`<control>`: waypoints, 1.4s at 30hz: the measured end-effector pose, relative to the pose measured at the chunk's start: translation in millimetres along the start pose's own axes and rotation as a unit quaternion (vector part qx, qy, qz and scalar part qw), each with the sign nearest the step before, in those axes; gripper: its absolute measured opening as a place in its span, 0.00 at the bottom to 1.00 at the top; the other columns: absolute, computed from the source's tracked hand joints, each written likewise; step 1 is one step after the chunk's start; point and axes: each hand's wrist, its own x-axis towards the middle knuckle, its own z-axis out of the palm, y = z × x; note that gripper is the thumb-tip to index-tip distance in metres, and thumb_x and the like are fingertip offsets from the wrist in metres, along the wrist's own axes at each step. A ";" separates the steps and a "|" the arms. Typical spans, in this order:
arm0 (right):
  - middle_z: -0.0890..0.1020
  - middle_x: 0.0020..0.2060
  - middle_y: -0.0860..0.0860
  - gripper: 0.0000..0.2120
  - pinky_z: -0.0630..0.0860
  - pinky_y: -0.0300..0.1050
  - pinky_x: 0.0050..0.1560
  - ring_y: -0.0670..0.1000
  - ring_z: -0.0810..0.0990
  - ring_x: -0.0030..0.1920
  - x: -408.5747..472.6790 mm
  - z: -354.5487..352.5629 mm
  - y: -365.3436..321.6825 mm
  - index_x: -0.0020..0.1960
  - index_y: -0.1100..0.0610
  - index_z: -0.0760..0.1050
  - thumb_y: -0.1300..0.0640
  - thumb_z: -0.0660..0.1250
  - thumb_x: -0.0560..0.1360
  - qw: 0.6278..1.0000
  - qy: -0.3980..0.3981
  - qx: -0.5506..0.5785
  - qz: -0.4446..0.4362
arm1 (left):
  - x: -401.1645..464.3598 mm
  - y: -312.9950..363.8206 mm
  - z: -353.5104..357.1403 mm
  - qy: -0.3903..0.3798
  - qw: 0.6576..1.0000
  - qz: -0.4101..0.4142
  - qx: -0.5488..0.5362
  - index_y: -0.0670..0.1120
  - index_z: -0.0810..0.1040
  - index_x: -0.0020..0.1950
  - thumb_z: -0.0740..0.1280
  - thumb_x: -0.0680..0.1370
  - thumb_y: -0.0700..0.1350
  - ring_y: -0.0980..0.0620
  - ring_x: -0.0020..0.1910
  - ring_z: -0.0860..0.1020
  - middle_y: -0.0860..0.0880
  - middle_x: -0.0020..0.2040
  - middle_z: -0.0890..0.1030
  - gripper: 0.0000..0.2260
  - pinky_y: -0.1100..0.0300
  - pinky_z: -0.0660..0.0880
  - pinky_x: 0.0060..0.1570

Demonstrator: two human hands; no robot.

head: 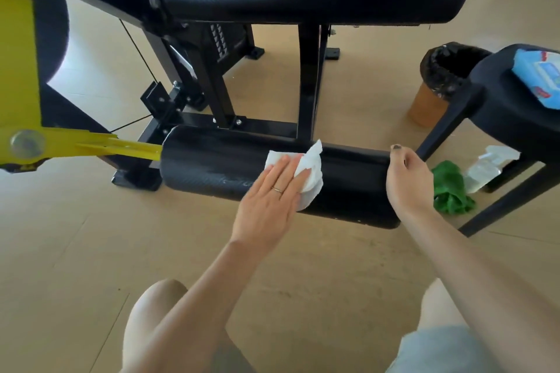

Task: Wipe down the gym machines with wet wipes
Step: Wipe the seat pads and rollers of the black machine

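A left hand presses flat on a wet wipe atop a black roller pad, while the right hand grips the pad's end. The limp, light wipe likely bunches; a flat palm suits it best.

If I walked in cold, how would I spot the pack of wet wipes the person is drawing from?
Find the black plastic stool on the right, beside the bin lined with a black bag. The pack of wet wipes lies flat on the stool's seat. It is the only light blue thing there, unlike the green cloth and clear spray bottle on the floor under the stool.
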 end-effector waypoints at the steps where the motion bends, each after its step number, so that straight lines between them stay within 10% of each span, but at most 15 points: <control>1: 0.79 0.42 0.51 0.21 0.67 0.52 0.45 0.53 0.75 0.43 0.7 -0.4 -0.3 0.45 0.59 0.73 0.46 0.52 0.85 1.000 -0.003 0.000 0.002 | -4.9 -20.2 -2.7 -0.016 0.999 0.013 0.025 0.45 0.59 0.80 0.55 0.86 0.45 0.47 0.81 0.54 0.47 0.81 0.59 0.22 0.51 0.51 0.80; 6: 0.77 0.40 0.53 0.22 0.67 0.52 0.44 0.55 0.74 0.41 9.5 -2.8 -5.7 0.40 0.56 0.69 0.45 0.50 0.85 0.999 -0.034 -0.015 0.033 | -17.7 -126.5 -35.3 -0.005 0.983 -0.179 0.028 0.36 0.66 0.75 0.49 0.85 0.46 0.40 0.74 0.64 0.37 0.73 0.70 0.22 0.51 0.58 0.75; 12: 0.79 0.53 0.58 0.24 0.67 0.50 0.54 0.59 0.74 0.51 31.3 -4.3 -17.4 0.58 0.62 0.77 0.46 0.49 0.85 0.988 -0.087 -0.070 0.104 | 0.5 -125.7 -34.8 0.022 0.949 -0.315 0.026 0.35 0.65 0.74 0.49 0.85 0.42 0.36 0.71 0.65 0.34 0.72 0.69 0.20 0.43 0.60 0.74; 19: 0.68 0.76 0.58 0.32 0.66 0.53 0.70 0.62 0.69 0.73 40.5 -5.7 -22.5 0.80 0.61 0.61 0.40 0.51 0.85 0.978 -0.118 -0.010 0.171 | 27.7 60.0 -5.4 0.020 0.997 -0.066 -0.030 0.44 0.60 0.80 0.50 0.86 0.48 0.44 0.80 0.56 0.43 0.80 0.62 0.22 0.47 0.53 0.79; 23: 0.80 0.56 0.61 0.25 0.72 0.49 0.52 0.56 0.77 0.53 32.6 -10.6 -18.6 0.62 0.61 0.75 0.41 0.54 0.83 0.986 -0.117 0.053 0.111 | 36.6 71.6 -2.4 0.003 0.999 0.031 0.004 0.47 0.58 0.81 0.54 0.86 0.49 0.48 0.80 0.55 0.47 0.81 0.59 0.23 0.52 0.48 0.80; 26: 0.76 0.43 0.47 0.15 0.68 0.45 0.43 0.48 0.74 0.45 8.3 -19.0 -4.0 0.48 0.52 0.72 0.43 0.56 0.84 0.994 -0.072 0.069 0.050 | 34.1 12.1 -21.5 -0.022 0.998 0.002 0.056 0.45 0.65 0.77 0.59 0.83 0.46 0.45 0.71 0.68 0.46 0.74 0.68 0.22 0.53 0.65 0.73; 30: 0.76 0.57 0.40 0.20 0.65 0.46 0.63 0.43 0.72 0.59 -9.8 -19.6 5.1 0.70 0.45 0.74 0.42 0.51 0.86 0.987 -0.094 0.120 0.047 | 26.9 -46.2 -34.4 0.005 0.987 -0.152 0.051 0.39 0.67 0.75 0.52 0.85 0.43 0.43 0.73 0.68 0.40 0.71 0.73 0.19 0.48 0.63 0.75; 36: 0.81 0.60 0.55 0.25 0.73 0.54 0.67 0.59 0.79 0.61 20.9 -9.6 -2.4 0.65 0.52 0.78 0.41 0.48 0.85 0.972 -0.103 0.159 0.141 | 51.0 105.9 -2.2 0.005 0.998 0.060 0.031 0.41 0.62 0.79 0.54 0.85 0.45 0.40 0.77 0.61 0.41 0.78 0.64 0.22 0.45 0.57 0.78; 42: 0.83 0.49 0.54 0.25 0.73 0.49 0.64 0.57 0.81 0.54 35.9 -15.6 -0.3 0.50 0.56 0.78 0.41 0.49 0.84 0.950 -0.132 0.171 0.226 | 64.5 120.9 2.3 -0.016 0.998 0.057 0.021 0.43 0.51 0.81 0.45 0.86 0.50 0.46 0.80 0.59 0.44 0.79 0.63 0.24 0.51 0.53 0.79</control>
